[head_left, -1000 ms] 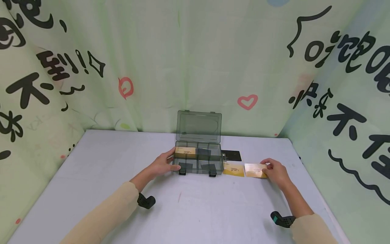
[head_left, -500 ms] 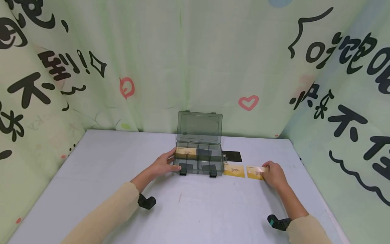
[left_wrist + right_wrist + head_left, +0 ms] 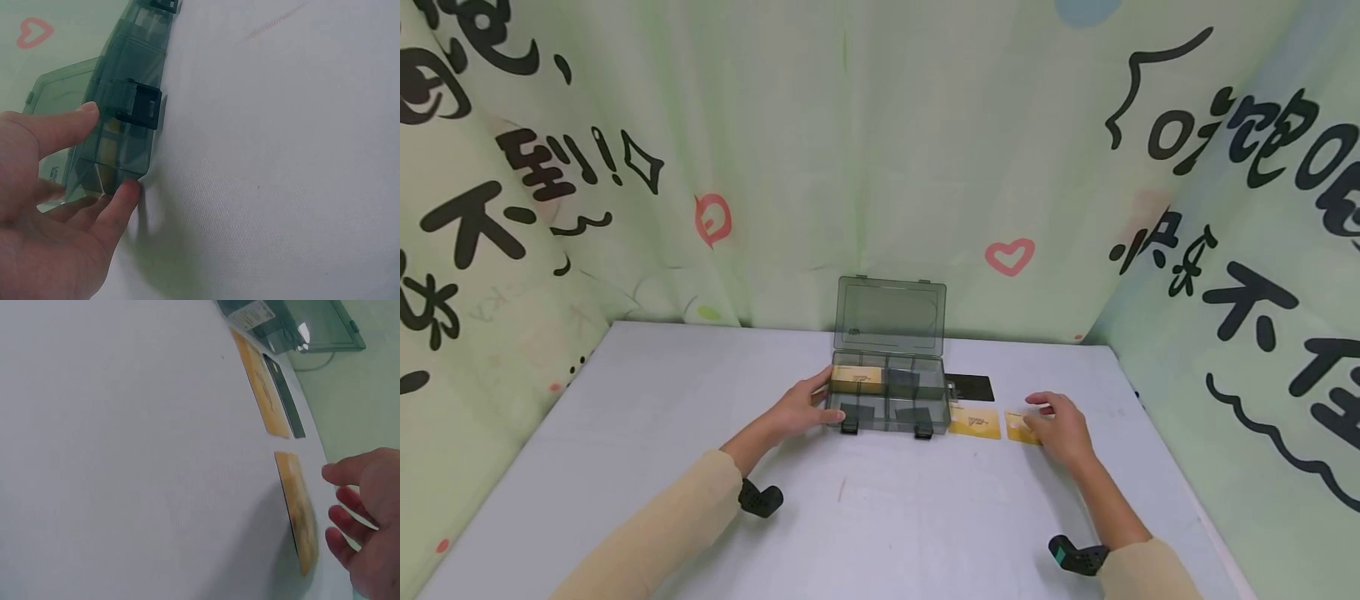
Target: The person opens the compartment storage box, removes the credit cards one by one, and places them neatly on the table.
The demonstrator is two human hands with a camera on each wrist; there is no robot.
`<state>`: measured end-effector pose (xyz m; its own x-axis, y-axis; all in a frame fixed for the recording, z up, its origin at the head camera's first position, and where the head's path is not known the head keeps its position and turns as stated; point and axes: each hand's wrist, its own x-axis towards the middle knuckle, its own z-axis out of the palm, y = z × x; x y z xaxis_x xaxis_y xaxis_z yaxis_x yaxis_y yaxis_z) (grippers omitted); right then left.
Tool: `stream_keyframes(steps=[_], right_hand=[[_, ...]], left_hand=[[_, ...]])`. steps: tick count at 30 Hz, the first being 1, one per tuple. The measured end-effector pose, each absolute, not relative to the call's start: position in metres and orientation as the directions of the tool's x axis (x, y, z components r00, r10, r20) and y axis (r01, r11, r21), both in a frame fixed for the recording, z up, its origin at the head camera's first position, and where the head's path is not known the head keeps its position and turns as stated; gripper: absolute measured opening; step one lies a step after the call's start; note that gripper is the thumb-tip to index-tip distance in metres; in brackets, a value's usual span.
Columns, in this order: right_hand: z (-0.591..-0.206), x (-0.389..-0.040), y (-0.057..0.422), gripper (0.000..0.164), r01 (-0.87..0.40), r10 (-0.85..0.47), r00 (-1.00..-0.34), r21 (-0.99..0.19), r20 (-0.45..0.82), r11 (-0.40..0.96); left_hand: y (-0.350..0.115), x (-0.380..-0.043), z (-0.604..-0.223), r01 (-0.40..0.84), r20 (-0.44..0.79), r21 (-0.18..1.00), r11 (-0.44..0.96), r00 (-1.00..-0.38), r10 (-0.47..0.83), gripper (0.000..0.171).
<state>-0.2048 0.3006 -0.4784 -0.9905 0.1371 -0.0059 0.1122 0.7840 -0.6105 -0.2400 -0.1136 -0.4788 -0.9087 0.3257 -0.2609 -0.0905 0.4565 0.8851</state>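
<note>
A clear grey compartment box (image 3: pixel 917 412) stands on the table with its lid (image 3: pixel 891 315) raised. My left hand (image 3: pixel 805 406) grips the box's left end, thumb at the front and fingers along the side wall. In one back compartment sits a stack of yellow cards (image 3: pixel 857 379); a dark stack (image 3: pixel 902 382) fills the compartment beside it. To the right of the box lie a yellow card (image 3: pixel 975 422) and a second yellow card (image 3: pixel 1019 427). My right hand (image 3: pixel 375 512) hovers over this second card with loosely bent fingers, holding nothing, and partly covers it in the head view.
A black card (image 3: pixel 972 387) lies behind the first yellow card, right beside the box. Two dark latches (image 3: pixel 922 430) hang at the box's front. Printed curtains (image 3: pixel 775 167) enclose the white table (image 3: pixel 880 517) at the back and both sides.
The right hand set the second yellow card down flat, let go of it and shifted left over it. My left hand has stayed at the box.
</note>
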Motion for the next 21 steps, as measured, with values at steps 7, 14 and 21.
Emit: stream_keyframes(steps=[7,14,21], right_hand=[[-0.471,-0.214,0.273,0.031,0.024,0.084,-0.995,-0.712,0.049,0.701],[-0.465,-0.226,0.242,0.03,-0.016,0.024,-0.999,-0.75,0.043,0.662],[-0.462,-0.238,0.217,0.03,-0.072,-0.052,-0.997,-0.784,0.051,0.616]], left_hand=[[-0.113,-0.24,-0.479,-0.084,-0.255,0.886,0.456,-0.91,0.327,0.089],[-0.113,-0.241,-0.481,-0.084,-0.249,0.885,0.458,-0.916,0.314,0.09],[-0.113,-0.24,-0.48,-0.084,-0.243,0.891,0.447,-0.918,0.314,0.09]])
